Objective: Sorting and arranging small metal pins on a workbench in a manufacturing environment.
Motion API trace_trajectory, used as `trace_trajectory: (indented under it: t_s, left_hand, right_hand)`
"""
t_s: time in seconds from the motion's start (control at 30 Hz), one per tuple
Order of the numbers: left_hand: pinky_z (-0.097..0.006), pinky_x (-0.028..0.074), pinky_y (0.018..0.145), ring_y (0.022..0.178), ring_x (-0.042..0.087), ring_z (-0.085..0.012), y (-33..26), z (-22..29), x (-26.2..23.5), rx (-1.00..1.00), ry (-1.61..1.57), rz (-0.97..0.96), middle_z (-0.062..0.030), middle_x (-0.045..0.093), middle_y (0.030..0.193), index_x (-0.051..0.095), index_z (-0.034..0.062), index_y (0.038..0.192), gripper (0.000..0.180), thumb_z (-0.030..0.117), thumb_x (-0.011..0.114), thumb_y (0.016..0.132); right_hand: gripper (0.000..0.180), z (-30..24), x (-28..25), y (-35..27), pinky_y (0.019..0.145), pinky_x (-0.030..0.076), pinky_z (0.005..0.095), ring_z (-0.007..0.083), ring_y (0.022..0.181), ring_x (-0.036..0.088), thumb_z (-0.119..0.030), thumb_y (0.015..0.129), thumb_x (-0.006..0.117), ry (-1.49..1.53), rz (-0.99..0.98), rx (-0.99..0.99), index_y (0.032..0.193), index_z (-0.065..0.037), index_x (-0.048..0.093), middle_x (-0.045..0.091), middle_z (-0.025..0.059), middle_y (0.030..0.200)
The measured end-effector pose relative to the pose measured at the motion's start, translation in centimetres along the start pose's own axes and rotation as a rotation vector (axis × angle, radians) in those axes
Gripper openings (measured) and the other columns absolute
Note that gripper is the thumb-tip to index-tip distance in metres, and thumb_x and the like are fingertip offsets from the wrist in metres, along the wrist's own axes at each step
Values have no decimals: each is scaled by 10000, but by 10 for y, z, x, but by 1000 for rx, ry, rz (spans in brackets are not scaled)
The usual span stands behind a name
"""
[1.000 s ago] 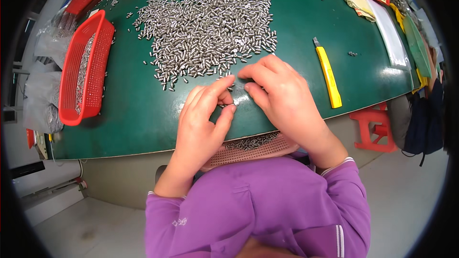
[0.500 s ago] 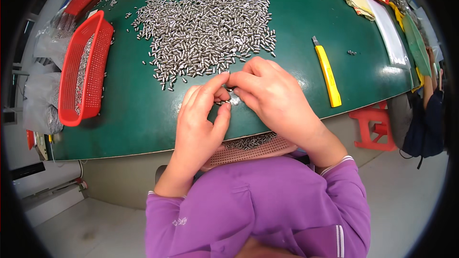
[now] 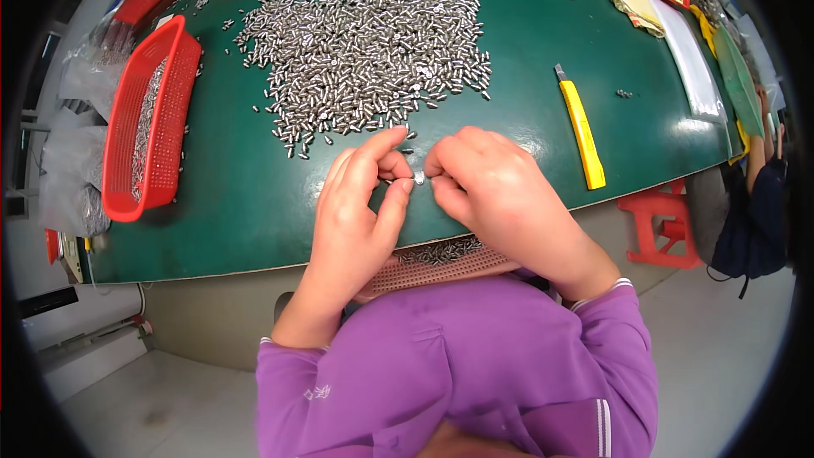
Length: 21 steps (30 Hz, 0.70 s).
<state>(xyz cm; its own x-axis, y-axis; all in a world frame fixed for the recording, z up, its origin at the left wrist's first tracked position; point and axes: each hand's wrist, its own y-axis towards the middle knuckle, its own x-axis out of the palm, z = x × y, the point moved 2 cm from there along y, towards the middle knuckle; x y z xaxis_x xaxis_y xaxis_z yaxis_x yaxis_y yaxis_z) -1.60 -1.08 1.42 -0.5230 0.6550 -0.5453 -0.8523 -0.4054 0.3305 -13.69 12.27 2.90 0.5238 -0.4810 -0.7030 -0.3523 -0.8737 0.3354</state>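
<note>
Small bullet-shaped silver metal parts lie in a broad pile (image 3: 373,42) on the green table, just beyond my hands. My left hand (image 3: 349,195) is at the near side of the pile, fingers curled and thumb closed toward them around small metal parts that are mostly hidden. A shiny metal piece (image 3: 419,178) shows at its thumb tip, between the two hands. Close by on the right, my right hand (image 3: 496,178) has thumb and fingers pinched together, and its fingertips hide what they hold, if anything. A loose metal part (image 3: 407,151) lies just beyond the fingertips.
A red plastic basket (image 3: 174,59) holding metal parts stands at the left. Below the table edge, a pink basket (image 3: 441,270) of metal parts sits against my body. A yellow utility knife (image 3: 582,134) lies at the right. Beyond the table is a red stool (image 3: 661,229).
My right hand has moved slightly nearer to me and away from the left fingertips, opening a small gap. The left hand has stayed almost in place.
</note>
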Motion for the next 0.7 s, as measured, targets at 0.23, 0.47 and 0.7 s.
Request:
trace_trajectory:
  t_s: [0.23, 0.47, 0.7]
  left_hand:
    - [-357, 525, 822, 910, 619, -219, 0, -1, 0, -58, -52, 5, -54, 682, 904, 640, 51, 1292, 472, -57, 703, 837]
    - [-375, 523, 824, 911, 635, -244, -3, 0, 0, 115, 150, 67, -57, 709, 911, 675, 60, 1264, 453, -39, 727, 825]
    - [-387, 527, 807, 878, 651, -259, -8, 4, 2, 166, 249, 136, -69, 708, 887, 695, 53, 1252, 439, -33, 738, 823]
  right_hand:
    - [127, -1, 2, 2, 759, 510, 483, 376, 858, 617, -38, 861, 682, 75, -36, 45, 952, -36, 594, 596, 148, 868]
    - [128, 2, 9, 1, 762, 511, 475, 365, 849, 616, -48, 852, 691, 61, 23, 21, 949, -43, 607, 596, 138, 865]
    - [156, 2, 13, 3, 716, 533, 403, 275, 784, 654, -48, 805, 754, 14, 109, 5, 910, -65, 640, 643, 61, 840]
